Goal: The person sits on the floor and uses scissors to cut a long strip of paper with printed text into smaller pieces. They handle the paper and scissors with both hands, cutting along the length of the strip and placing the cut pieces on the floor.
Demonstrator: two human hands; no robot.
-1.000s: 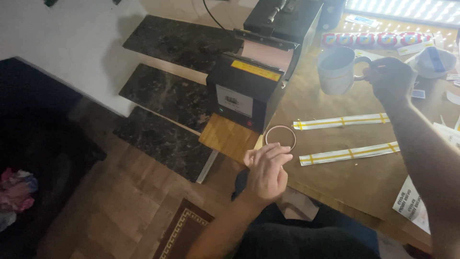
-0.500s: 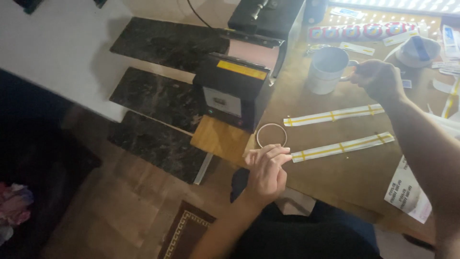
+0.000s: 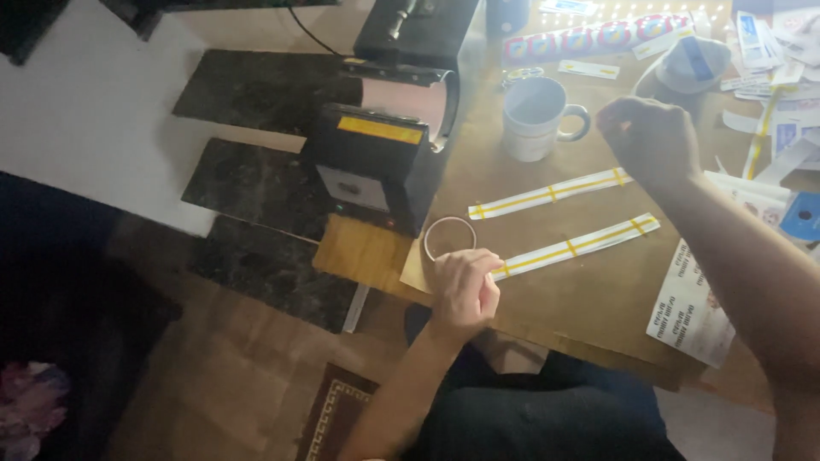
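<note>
**Left hand on tape roll end of strip, right hand raised by mug**

You're resting your left hand [image 3: 465, 288] at the near edge of the wooden table [image 3: 589, 299], fingers curled together and pressing down on the left end of the near paper strip [image 3: 581, 246]. Can't tell whether you're actually pinching the strip or just pinning it; fingertips are hidden under the knuckles. The tape roll [image 3: 449, 236] is lying flat just beyond that hand, touching or nearly touching the fingers, and sitting right in front of the black mug press [image 3: 380, 162].

Your right hand [image 3: 649, 141] is hovering above the table, closed into a loose fist, knuckles facing the camera. Can't tell if anything's inside it. It's sitting just right of the white mug [image 3: 535, 119], handle pointing toward it, not touching.

The far paper strip [image 3: 551, 194] is lying parallel to the near one, between mug and near strip, both white with yellow tape lines. A printed sheet [image 3: 690, 309] is lying at the near right, partly under your right forearm. Loose labels and cards are cluttering the far right corner.
</note>
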